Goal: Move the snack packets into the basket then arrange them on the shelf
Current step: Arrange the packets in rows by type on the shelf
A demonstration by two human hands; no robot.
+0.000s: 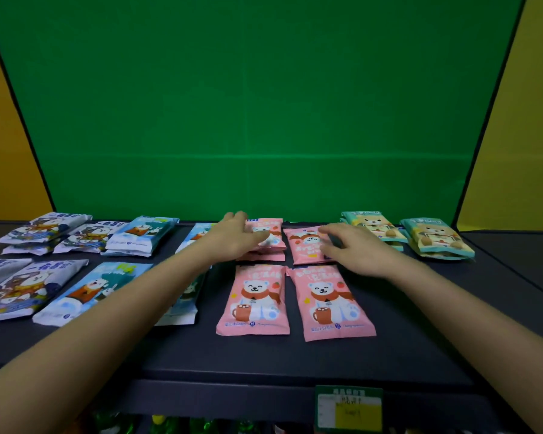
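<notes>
Snack packets lie in rows on a dark shelf (295,361). My left hand (235,236) rests on the back-left pink packet (271,228), which tops a small stack, fingers laid over it. My right hand (355,249) touches the back-right pink packet (304,245), fingers spread on its right side. Two more pink bear packets, one on the left (254,300) and one on the right (329,303), lie flat in front. No basket is in view.
Grey packets (41,228) and blue packets (141,234) fill the left of the shelf, teal bear packets (433,238) the back right. A green backdrop (264,104) stands behind. A price tag (348,408) hangs on the shelf's front edge.
</notes>
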